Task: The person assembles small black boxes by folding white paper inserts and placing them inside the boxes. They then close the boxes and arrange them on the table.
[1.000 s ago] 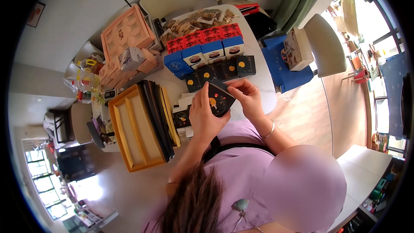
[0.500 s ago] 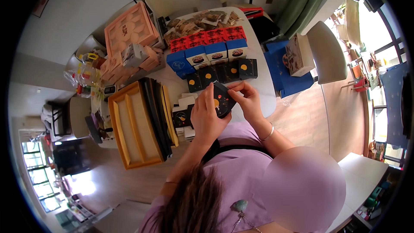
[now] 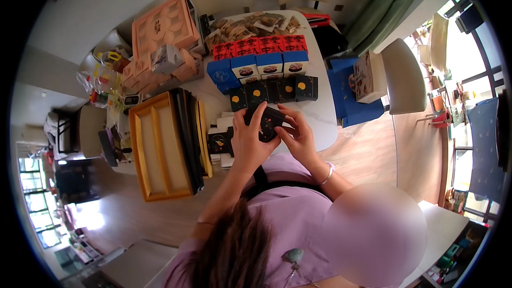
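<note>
Between my hands, just above the near edge of the table, is a small black paper box (image 3: 268, 127) with an orange and red print. My left hand (image 3: 252, 141) wraps round its left side, and my right hand (image 3: 296, 132) grips its right side with thumb and fingers. Part of the box is hidden by my fingers. Beside my left hand lies a flat black printed carton (image 3: 219, 143) on white folded cards (image 3: 226, 122). Just beyond my hands stands a row of finished-looking black boxes (image 3: 258, 92) with yellow round prints.
Blue-and-white boxes (image 3: 244, 68) and red boxes (image 3: 270, 44) stand behind the black ones, with wrapped packets (image 3: 256, 25) farther back. To the left are yellow divided trays (image 3: 156, 149), black trays (image 3: 186, 141) and pink boxes (image 3: 160, 26). A blue bag (image 3: 349, 93) rests on a chair at right.
The black box has turned and tilted in my hands. My right fingers have moved from its top corner down round its right side. The view has shifted slightly.
</note>
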Motion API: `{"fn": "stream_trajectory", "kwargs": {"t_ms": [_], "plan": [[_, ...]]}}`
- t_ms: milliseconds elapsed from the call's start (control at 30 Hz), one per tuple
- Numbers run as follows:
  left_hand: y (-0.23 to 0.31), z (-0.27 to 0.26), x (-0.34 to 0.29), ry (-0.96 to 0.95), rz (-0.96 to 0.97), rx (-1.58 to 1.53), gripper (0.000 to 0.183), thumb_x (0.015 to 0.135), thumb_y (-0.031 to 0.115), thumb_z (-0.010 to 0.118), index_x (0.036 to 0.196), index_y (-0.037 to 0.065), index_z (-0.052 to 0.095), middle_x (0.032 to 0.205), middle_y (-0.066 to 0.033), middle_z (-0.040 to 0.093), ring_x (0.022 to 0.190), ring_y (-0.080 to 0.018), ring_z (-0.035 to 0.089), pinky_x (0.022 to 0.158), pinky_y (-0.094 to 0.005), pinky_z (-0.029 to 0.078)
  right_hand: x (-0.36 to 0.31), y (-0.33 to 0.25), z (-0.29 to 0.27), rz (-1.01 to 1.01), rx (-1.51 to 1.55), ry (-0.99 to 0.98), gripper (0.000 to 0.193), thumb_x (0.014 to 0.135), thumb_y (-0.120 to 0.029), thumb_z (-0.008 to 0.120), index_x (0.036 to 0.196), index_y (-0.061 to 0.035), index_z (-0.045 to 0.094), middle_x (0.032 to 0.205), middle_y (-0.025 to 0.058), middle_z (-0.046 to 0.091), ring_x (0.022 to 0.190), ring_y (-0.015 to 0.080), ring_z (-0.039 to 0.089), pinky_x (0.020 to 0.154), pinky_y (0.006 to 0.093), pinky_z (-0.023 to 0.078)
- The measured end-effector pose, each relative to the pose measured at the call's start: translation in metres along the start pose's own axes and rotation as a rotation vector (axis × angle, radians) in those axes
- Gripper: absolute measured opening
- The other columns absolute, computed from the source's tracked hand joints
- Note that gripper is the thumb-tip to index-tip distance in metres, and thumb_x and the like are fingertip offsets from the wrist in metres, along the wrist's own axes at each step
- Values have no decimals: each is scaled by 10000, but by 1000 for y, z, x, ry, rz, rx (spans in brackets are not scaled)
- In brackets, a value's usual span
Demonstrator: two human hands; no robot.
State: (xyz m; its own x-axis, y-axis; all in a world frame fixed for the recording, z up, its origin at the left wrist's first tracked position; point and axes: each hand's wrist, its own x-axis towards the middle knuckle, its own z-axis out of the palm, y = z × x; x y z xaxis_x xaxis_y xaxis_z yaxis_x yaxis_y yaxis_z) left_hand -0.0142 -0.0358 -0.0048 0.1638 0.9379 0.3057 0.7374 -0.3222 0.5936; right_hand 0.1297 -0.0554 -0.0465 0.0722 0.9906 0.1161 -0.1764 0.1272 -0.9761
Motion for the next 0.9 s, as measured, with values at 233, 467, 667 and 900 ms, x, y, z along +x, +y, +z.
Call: {"fn": "stream_trajectory", "kwargs": {"t_ms": [233,467,667,900], "plan": [[-5,0,-2,4,49,-27,663,561,151,828,1176,203,586,1141,-125,486,1016,-333,571,756,-423,527,5,7,-10,-90,-203,-43,237,816,9,708,1023,8,592,1264,169,587,1077,204,628,849,313,568],[-11,-2,-2,-270,355,6,736,536,92,796,1219,244,567,1282,-80,484,1225,-327,480,1085,-580,252,19,7,-40,211,-179,-235,273,784,-31,765,933,-28,536,945,57,644,895,141,652,731,285,555],[-18,4,2,181,63,-249,1019,665,208,856,1458,18,245,1464,-266,278,1387,-397,277,1058,-529,279,30,-8,-37,343,497,70,619,810,67,681,1336,-80,390,1148,102,571,978,178,633,777,289,556],[-43,16,-5,-364,-498,-1133,714,841,202,761,1397,33,347,1237,-136,564,1087,-211,601,814,-339,560,11,14,-29,326,379,-123,467,797,81,695,1196,-34,480,1135,60,572,1040,147,588,901,287,508]]}}
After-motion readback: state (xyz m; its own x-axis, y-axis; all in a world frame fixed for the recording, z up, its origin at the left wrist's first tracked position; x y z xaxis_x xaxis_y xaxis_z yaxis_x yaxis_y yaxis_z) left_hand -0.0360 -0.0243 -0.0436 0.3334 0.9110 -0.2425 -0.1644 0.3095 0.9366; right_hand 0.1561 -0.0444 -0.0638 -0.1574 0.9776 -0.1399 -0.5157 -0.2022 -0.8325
